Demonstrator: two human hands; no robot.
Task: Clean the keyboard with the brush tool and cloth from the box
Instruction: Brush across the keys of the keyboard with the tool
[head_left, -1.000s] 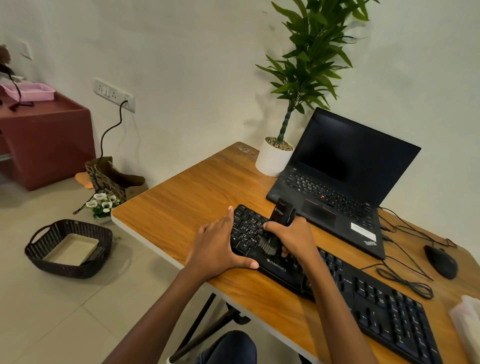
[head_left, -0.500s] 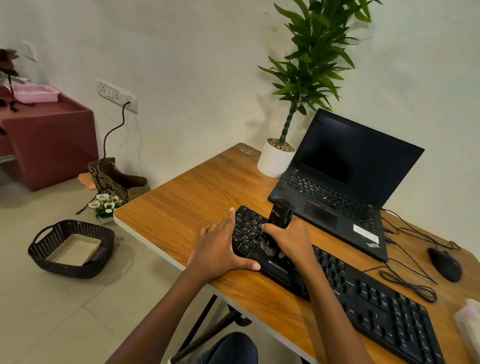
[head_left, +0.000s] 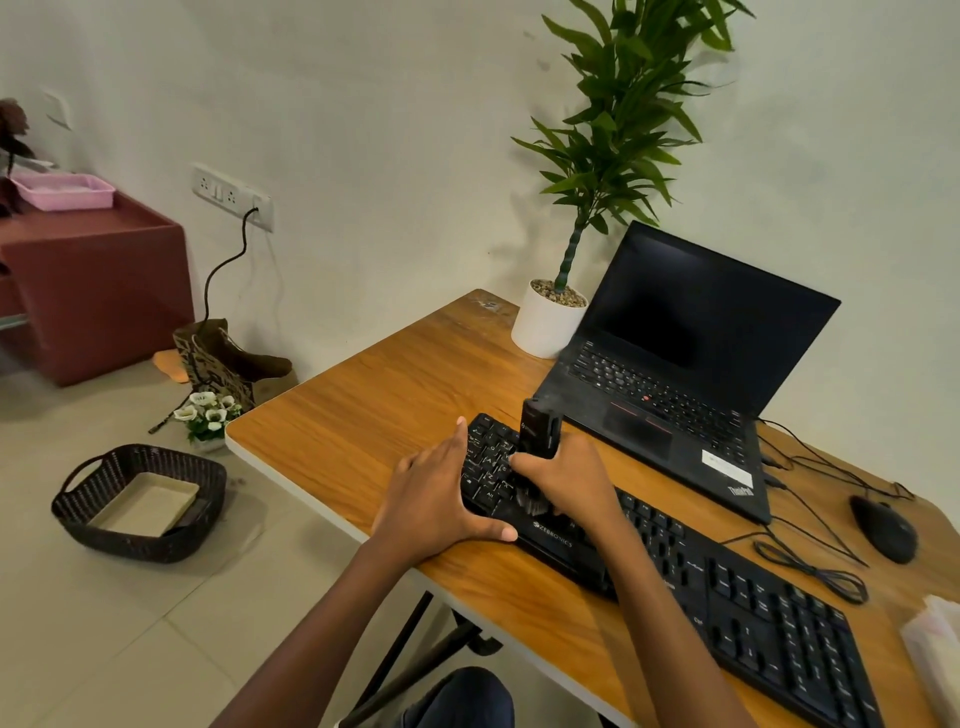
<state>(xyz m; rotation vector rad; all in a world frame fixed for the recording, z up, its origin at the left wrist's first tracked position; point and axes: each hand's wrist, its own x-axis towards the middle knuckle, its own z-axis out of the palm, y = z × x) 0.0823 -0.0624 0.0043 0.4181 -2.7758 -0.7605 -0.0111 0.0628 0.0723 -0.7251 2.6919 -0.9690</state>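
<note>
A long black keyboard (head_left: 737, 597) lies diagonally on the wooden desk (head_left: 363, 415). My right hand (head_left: 563, 480) grips a black brush tool (head_left: 537, 428) upright, its dark bristles down on the keys near the keyboard's left end. My left hand (head_left: 436, 501) lies flat on the desk against the keyboard's left end, thumb along its front edge and fingers straight. A clear plastic box (head_left: 935, 644) shows partly at the right edge of the frame. No cloth is in view.
An open black laptop (head_left: 675, 364) stands behind the keyboard, next to a white potted plant (head_left: 548, 322). A black mouse (head_left: 883, 527) and loose cables (head_left: 810, 566) lie at the right. On the floor to the left sit a dark wicker basket (head_left: 140, 501), small flowers and a paper bag.
The brush has shifted slightly along the keys at the keyboard's left end, with the bristles still down. My left hand stays in place against the keyboard.
</note>
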